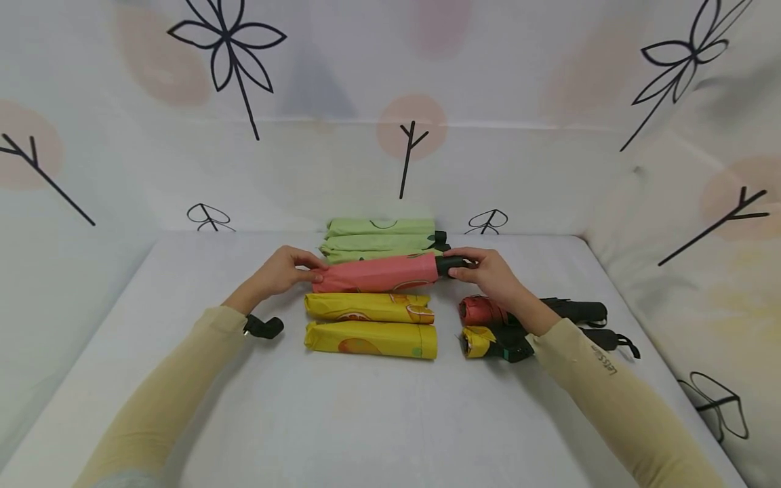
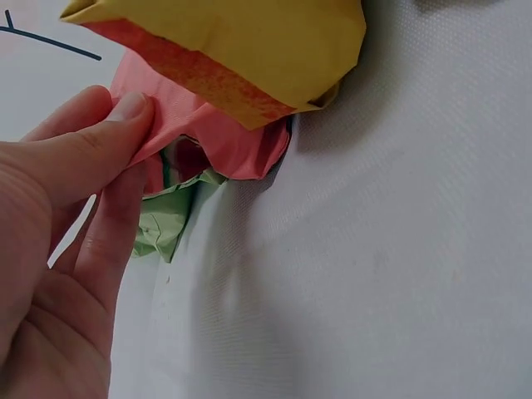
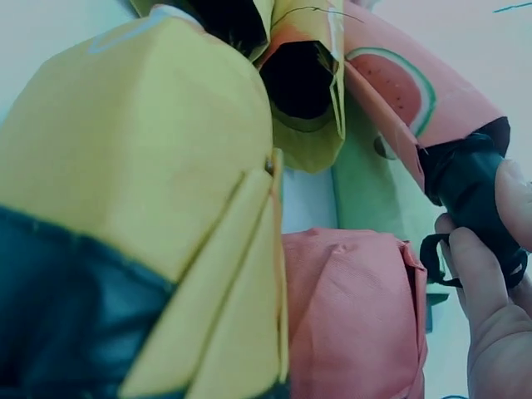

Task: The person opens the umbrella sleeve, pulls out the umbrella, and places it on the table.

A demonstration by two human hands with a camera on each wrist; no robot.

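Pink watermelon-print sleeve [image 1: 375,274]: pinching its end in left hand [image 1: 287,269], thumb against fingers; gripping black umbrella handle [image 1: 448,265] in curled right hand [image 1: 491,276], near table's [image 1: 378,420] back edge, ideally keeping both aligned.

In front of you, count three green umbrella sleeves [image 1: 378,242], two yellow fruit-print sleeves [image 1: 372,339], one pink watermelon-print sleeve [image 1: 375,274] with one black handle [image 1: 448,265], one red-and-black folded umbrella [image 1: 485,311] and one yellow-and-black folded umbrella [image 1: 478,342].
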